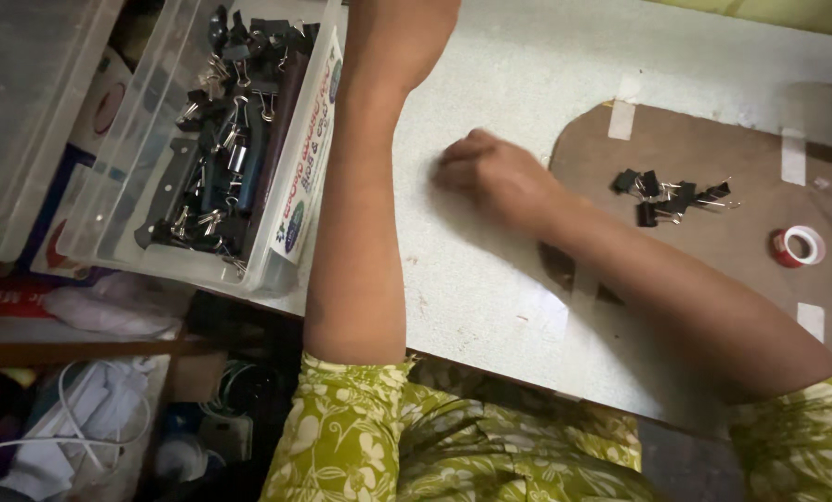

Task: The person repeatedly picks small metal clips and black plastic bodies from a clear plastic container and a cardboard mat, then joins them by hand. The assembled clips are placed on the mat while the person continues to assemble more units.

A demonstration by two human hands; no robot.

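Observation:
My right hand [492,177] rests on the white speckled table [490,316] as a closed fist, knuckles up; nothing shows between the fingers. It lies just left of a brown cardboard sheet [713,279] taped to the table. A small pile of black binder clips [672,195] sits on that sheet, a hand's width right of the fist. My left forearm [360,204] reaches straight up past the top edge, so that hand is out of frame. It runs beside a clear plastic box [109,232] holding several black binder clips [220,139].
A red roll of tape [799,246] lies on the cardboard at the right. A printed packet [309,158] stands inside the clear box. Another clear bin [16,121] sits at far left. Below the table edge are white cables [90,418] and bags.

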